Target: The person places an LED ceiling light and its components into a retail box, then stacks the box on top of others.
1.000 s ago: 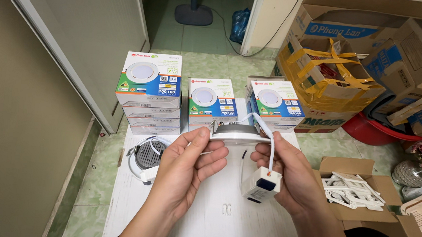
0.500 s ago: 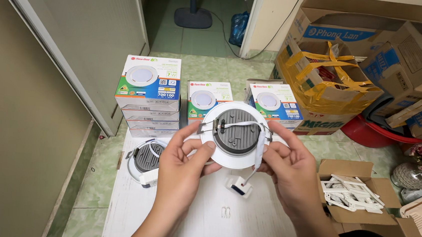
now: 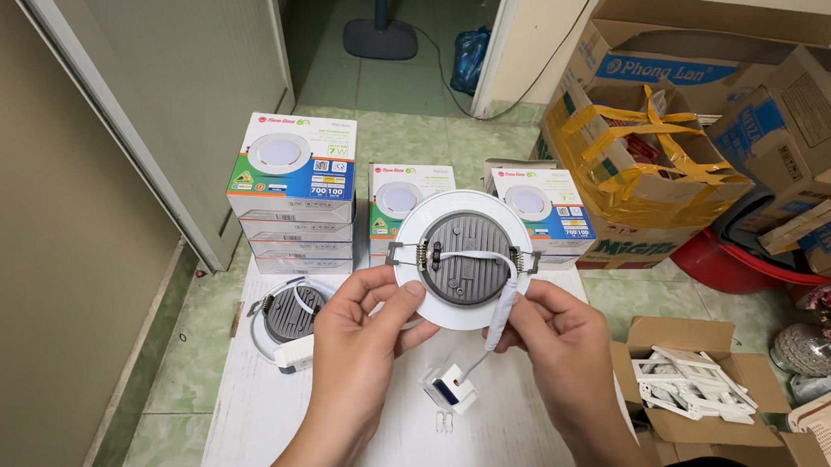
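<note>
We see both hands gripping one round white downlight [image 3: 464, 258] above the white table [image 3: 369, 447]: left hand [image 3: 361, 323] pinches its rim, right hand [image 3: 555, 338] its wire, one driver box [image 3: 450, 390] dangling. Second downlight [image 3: 290, 318] lies left. Three stacks of cartons [image 3: 294, 170] behind.

Smooth white plastic rim on the downlight [image 3: 459, 311], its ribbed grey back matt like cast metal, with bright metal springs [image 3: 421, 255] at nine o'clock. Glossy printed card on the boxes [image 3: 292, 169] at eleven. Matt white desk [image 3: 369, 447]; rough brown corrugated carton [image 3: 636, 197] at two.
</note>
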